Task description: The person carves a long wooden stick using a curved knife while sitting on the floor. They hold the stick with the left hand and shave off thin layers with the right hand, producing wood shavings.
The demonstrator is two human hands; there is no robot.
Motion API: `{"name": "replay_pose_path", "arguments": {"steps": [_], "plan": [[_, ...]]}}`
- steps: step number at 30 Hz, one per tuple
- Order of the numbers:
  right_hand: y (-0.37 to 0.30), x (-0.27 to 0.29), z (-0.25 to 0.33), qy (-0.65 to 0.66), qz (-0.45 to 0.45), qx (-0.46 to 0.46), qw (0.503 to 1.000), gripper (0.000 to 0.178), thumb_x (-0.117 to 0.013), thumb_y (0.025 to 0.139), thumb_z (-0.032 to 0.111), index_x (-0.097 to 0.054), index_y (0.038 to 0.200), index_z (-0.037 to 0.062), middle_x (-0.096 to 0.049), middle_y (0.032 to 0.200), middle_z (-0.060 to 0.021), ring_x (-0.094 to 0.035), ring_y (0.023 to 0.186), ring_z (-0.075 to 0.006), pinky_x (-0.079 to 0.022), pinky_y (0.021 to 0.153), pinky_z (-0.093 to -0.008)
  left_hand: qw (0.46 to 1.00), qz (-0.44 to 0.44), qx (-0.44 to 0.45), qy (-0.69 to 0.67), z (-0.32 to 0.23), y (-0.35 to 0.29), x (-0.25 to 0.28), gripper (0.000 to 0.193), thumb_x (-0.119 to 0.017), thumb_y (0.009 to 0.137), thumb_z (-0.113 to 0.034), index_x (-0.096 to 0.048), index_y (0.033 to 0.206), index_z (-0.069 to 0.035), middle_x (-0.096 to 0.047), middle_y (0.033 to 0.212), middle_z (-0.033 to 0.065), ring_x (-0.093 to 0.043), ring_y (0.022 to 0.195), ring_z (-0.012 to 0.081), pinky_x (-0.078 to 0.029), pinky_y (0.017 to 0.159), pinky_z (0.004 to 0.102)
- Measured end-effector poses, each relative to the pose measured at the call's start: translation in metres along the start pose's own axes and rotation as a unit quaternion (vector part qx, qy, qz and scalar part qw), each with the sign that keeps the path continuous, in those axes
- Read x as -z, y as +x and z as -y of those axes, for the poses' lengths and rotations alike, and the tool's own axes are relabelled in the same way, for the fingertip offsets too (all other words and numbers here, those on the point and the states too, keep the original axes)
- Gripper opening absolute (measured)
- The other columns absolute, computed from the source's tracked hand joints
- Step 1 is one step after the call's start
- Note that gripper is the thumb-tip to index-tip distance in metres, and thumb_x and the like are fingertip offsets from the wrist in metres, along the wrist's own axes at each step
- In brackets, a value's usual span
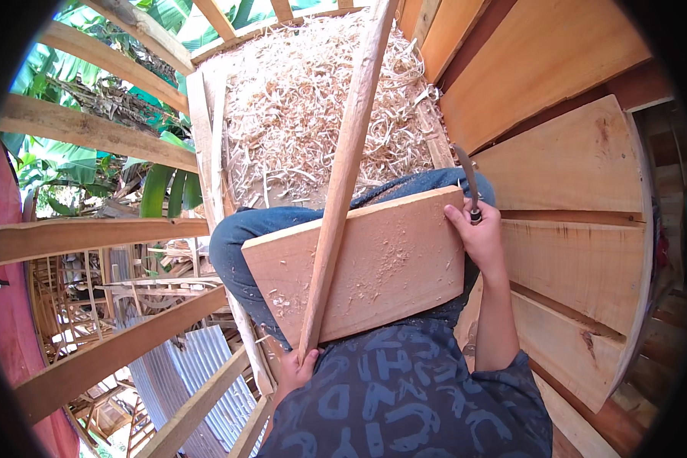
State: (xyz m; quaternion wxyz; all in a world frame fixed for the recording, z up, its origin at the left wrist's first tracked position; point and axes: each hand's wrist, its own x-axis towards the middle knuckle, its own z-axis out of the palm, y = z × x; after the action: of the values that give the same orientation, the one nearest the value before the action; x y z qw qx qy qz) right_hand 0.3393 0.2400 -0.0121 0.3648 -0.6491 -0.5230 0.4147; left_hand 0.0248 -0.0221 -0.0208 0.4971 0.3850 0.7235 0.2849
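Observation:
My left hand (295,371) is closed around the lower end of a long wooden strip (346,172). The strip runs up and away, slanting across a thick board (404,263) that lies over my lap. Wood crumbs and small shavings dot the board's face. My right hand (481,238) is at the board's upper right corner, closed on a knife with a curved blade (466,172). The blade points up and away, and the thumb rests against the board's edge. Most of the knife's handle is hidden in the fingers.
Curled wood shavings (305,107) heap the floor beyond my knees. Spaced wooden rails (99,229) line the left side, with banana leaves and corrugated sheets (198,382) outside. Wide planks (565,252) form a wall close to my right arm.

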Motion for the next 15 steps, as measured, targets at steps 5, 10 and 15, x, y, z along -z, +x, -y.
{"name": "replay_pose_path", "arguments": {"steps": [5, 10, 15], "plan": [[0.009, -0.007, 0.014, -0.098, 0.004, 0.022, 0.995, 0.035, -0.072, 0.077, 0.022, -0.049, 0.061, 0.0009, -0.045, 0.051, -0.0033, -0.041, 0.051, -0.0100, -0.037, 0.048, -0.0294, 0.995, 0.013, 0.064, 0.076, -0.012, -0.007, 0.029, 0.023, -0.057, 0.088, -0.021, -0.061, 0.078, -0.001, -0.058, 0.060, 0.0077, -0.056, 0.057, 0.0142, -0.043, 0.055, 0.0294], [0.018, -0.012, 0.014, -0.118, -0.015, 0.033, 0.992, 0.030, -0.070, 0.078, 0.022, -0.057, 0.071, -0.0039, -0.052, 0.057, -0.0118, -0.051, 0.052, -0.0198, -0.041, 0.052, -0.0327, 0.994, -0.023, 0.053, 0.097, -0.012, -0.009, 0.040, 0.018, -0.059, 0.085, -0.018, -0.061, 0.078, -0.002, -0.057, 0.058, 0.0061, -0.055, 0.052, 0.0132, -0.043, 0.051, 0.0284], [0.036, -0.010, 0.026, -0.158, -0.075, 0.167, 0.970, 0.037, -0.067, 0.080, 0.031, -0.058, 0.075, -0.0047, -0.052, 0.067, -0.0133, -0.052, 0.055, -0.0287, -0.041, 0.053, -0.0349, 0.997, -0.032, 0.035, 0.053, 0.054, -0.006, 0.033, 0.017, -0.062, 0.083, -0.016, -0.058, 0.076, -0.001, -0.053, 0.057, 0.0075, -0.049, 0.050, 0.0161, -0.040, 0.050, 0.0299]]}}
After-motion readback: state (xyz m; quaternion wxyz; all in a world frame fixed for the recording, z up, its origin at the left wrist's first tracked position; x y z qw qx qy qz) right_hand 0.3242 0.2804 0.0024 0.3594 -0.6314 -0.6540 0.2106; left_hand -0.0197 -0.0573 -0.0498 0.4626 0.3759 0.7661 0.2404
